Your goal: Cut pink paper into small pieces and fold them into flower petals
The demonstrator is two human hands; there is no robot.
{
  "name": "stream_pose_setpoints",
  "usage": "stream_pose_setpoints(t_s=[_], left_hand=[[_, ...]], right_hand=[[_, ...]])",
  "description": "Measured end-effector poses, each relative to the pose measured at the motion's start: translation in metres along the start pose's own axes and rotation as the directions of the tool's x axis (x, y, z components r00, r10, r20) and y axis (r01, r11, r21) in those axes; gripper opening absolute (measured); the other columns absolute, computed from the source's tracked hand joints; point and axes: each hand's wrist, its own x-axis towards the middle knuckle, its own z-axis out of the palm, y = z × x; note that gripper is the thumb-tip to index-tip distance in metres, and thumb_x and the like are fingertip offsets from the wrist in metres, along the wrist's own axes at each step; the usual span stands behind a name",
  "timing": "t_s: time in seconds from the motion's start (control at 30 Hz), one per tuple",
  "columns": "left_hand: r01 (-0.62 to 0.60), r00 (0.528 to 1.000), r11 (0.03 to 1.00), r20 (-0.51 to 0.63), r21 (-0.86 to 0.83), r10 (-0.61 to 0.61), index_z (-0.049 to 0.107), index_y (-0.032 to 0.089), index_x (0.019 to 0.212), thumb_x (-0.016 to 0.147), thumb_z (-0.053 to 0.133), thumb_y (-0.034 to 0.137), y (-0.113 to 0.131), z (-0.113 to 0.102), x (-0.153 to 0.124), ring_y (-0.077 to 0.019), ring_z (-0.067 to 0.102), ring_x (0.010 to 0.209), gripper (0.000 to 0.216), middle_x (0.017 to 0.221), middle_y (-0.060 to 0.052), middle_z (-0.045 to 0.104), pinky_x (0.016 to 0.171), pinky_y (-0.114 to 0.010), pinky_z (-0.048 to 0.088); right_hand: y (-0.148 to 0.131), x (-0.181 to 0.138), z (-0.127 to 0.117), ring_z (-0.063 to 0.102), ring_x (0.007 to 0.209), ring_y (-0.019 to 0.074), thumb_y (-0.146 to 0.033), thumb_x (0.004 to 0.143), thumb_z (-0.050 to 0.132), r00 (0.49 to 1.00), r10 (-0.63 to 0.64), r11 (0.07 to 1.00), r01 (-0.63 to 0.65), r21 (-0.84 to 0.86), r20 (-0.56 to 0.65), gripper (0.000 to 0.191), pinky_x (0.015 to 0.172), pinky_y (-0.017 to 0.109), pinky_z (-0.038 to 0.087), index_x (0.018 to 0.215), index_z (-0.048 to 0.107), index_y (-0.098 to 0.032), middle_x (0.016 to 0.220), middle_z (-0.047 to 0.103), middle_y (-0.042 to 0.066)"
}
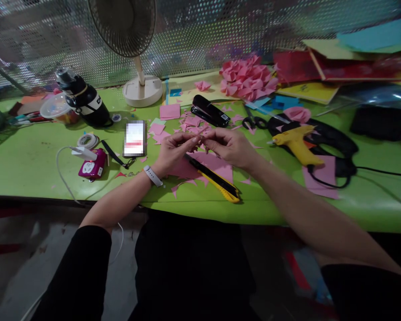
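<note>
Pink paper piece (199, 133) pinched between two hands above a cluttered green surface (36, 162)

From the head-worn camera, the small piece is seen at the centre, raised just above the surface. It is gripped on one side by the fingers of the left hand (177, 150) and on the other by those of the right hand (230, 145), the fingertips nearly meeting; its exact shape is hidden by them. For neat work, a light, even pinch seems best, with edges lined up before any crease is pressed. Care is advised near the yellow-handled cutter (227, 189), which is laid just below the hands across a pink sheet (218, 162).

Pink scraps (158, 136) are scattered around a black stapler (210, 111). Behind it, folded pink shapes (249, 80) are heaped. On the right, a yellow glue gun (299, 142) is laid down; on the left, a lit phone (134, 139) and a dark bottle (87, 102) are placed. A fan (123, 24) is stood before a perforated panel (194, 49). Below, a grey floor (63, 254) is dimly shown.
</note>
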Motion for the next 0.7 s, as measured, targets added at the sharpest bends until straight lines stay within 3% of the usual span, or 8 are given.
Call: stream_pose_setpoints(t_s=[0.2,0.43,0.7], left_hand=[[0.027,1.000,1.000,0.011,-0.006,-0.027,0.079,0.019,0.086,0.072,0.088,0.047,0.0001,-0.0003,0.0014,-0.0079,0.059,0.062,0.033,0.075,-0.001,0.072,0.063,-0.025,0.049],[-0.036,0.999,0.999,-0.020,-0.007,0.036,0.074,0.018,0.071,0.069,0.090,0.047,0.0015,0.0007,0.0012,-0.0073,0.058,0.059,0.033,0.064,0.001,0.066,0.061,-0.024,0.048],[-0.015,0.999,1.000,0.030,0.012,0.015,0.078,0.019,0.082,0.069,0.089,0.049,-0.0005,-0.0018,0.0033,-0.0092,0.062,0.065,0.035,0.074,-0.001,0.072,0.066,-0.027,0.052]], right_hand=[[-0.0032,0.0012,-0.0026,0.062,0.069,0.0161,-0.041,0.090,0.069,0.994,0.040,0.998,-0.044,0.041,0.099,0.021,0.064,0.031,0.052,0.088,0.073,-0.020,0.077,0.070,0.003],[0.0012,-0.0026,0.0036,0.060,0.065,0.0151,-0.043,0.087,0.072,0.999,0.037,0.997,-0.040,0.061,0.040,0.022,0.059,0.029,0.049,0.089,0.072,-0.021,0.075,0.068,0.002],[-0.0047,0.0019,-0.0033,0.055,0.060,0.0120,-0.041,0.091,0.069,0.992,0.028,0.994,-0.040,0.100,0.126,0.022,0.056,0.027,0.045,0.089,0.072,-0.020,0.071,0.064,0.000]])
